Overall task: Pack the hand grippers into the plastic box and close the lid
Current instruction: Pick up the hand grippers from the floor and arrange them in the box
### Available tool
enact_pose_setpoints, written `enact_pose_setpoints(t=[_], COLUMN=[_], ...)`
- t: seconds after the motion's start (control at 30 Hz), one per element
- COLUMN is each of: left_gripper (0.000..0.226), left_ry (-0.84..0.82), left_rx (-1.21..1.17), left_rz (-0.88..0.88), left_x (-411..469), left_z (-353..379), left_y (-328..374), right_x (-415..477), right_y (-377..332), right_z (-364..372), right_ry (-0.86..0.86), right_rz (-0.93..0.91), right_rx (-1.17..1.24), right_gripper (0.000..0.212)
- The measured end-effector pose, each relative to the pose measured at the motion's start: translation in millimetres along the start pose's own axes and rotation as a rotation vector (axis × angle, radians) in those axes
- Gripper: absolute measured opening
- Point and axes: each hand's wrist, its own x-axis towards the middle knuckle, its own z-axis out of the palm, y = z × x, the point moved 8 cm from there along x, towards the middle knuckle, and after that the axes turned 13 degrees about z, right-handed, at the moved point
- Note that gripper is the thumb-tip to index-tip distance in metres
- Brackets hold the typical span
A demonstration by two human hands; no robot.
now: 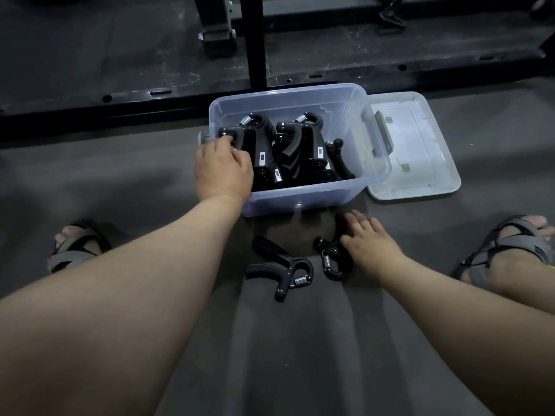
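A clear plastic box point(303, 199) stands on the dark floor with several black hand grippers point(303, 151) packed upright inside. My left hand point(222, 169) reaches over the box's left rim, fingers curled on a black hand gripper point(240, 135) at the left side. Two more black hand grippers lie on the floor in front of the box: one point(282, 270) free, the other point(332, 259) under the fingers of my right hand point(369, 243), which rests on it with fingers spread. The box's lid point(420, 151) lies flat to the right of the box.
A black metal frame point(255, 40) with an upright post runs across the floor just behind the box. My feet in grey sandals sit at the left point(75, 247) and right point(507, 250).
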Motion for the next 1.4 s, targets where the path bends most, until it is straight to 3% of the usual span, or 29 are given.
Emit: enact_pose_setpoints(t=[0.17,0.27,0.33,0.43,0.47,0.53,0.6,0.7,0.8,1.0,1.1,1.4], left_gripper=[0.037,0.038,0.038,0.037,0.038,0.041,0.04,0.037,0.037,0.034,0.032,0.035], left_ry=[-0.004,-0.017,-0.014,-0.023,-0.024,-0.022,-0.026,-0.032,-0.032,-0.027,-0.009,0.015], left_rx=[0.006,0.01,0.017,0.04,0.046,0.053,0.058,0.056,0.053,0.054,0.05,0.045], left_rz=[-0.005,-0.004,0.001,0.003,0.006,0.018,0.024,0.02,0.017,0.016,0.022,0.041], left_x=[0,1,1,0,0,1,1,1,1,0,0,1], left_z=[-1,0,-1,-1,-1,-2,-2,-3,-3,-2,-4,0], left_y=[0,1,2,3,4,4,5,6,7,6,7,2], right_x=[-20,-24,-25,-34,-41,-53,-57,-60,-48,15,44,97], right_y=[-9,2,12,-2,-10,-17,-17,-13,-1,39,56,41], right_z=[11,-13,-26,-32,-37,-50,-66,-91,-112,-162,-177,-186], right_ry=[0.013,0.034,-0.128,-0.686,-0.889,-1.098,-1.165,-1.225,-1.101,-0.569,-0.298,-0.036], right_rz=[-0.231,-0.067,0.119,0.164,0.097,-0.076,-0.237,-0.392,-0.382,-0.098,0.124,0.404], right_rx=[0.13,0.465,0.908,1.644,1.749,1.759,1.781,1.903,1.977,2.288,2.231,1.709], right_gripper=[0.039,0.03,0.029,0.029,0.034,0.048,0.053,0.043,0.046,0.021,0.017,0.016])
